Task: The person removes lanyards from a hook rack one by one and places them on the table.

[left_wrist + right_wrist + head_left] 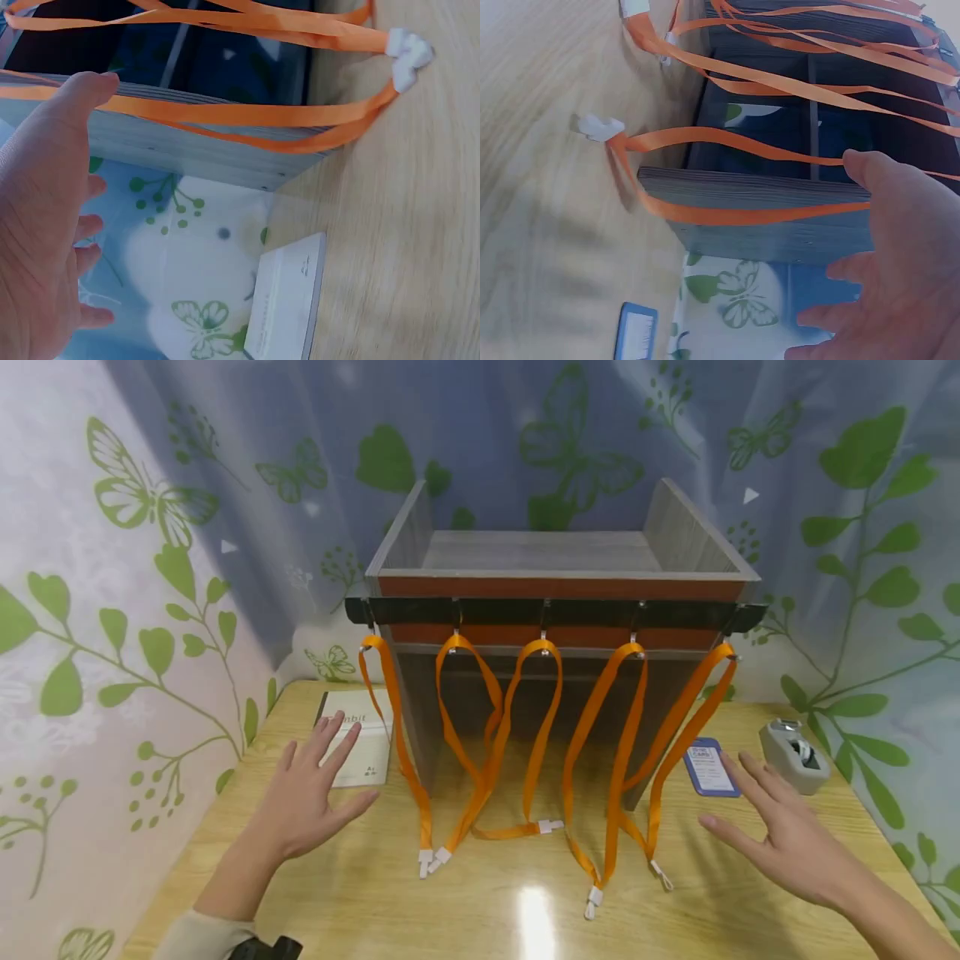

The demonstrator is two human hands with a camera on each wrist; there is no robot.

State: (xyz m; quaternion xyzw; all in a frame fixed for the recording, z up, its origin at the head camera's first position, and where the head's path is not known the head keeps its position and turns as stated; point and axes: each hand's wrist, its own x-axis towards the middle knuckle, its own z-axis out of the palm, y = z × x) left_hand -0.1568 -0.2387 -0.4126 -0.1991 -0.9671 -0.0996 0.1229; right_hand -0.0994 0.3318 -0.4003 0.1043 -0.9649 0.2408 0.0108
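Note:
Several orange lanyards (397, 718) hang from hooks on a black rail (495, 611) across the front of a grey wooden shelf unit (540, 553). Their white clip ends (595, 897) reach down to the wooden table. My left hand (307, 802) is held out with fingers spread, left of the leftmost lanyard, overlapping a pale notebook (363, 764) in the head view. On the other side, my right hand (798, 843) is stretched out too, its fingertips near a blue card holder (708, 768). Neither hand holds anything. In both wrist views, the thumb overlaps the hanging straps.
A grey tape dispenser (795, 756) stands at the table's right edge, beyond my right hand. Behind the shelf unit hangs a curtain (480, 435) printed with green leaves and butterflies. The wooden table (420, 918) stretches in front of the unit.

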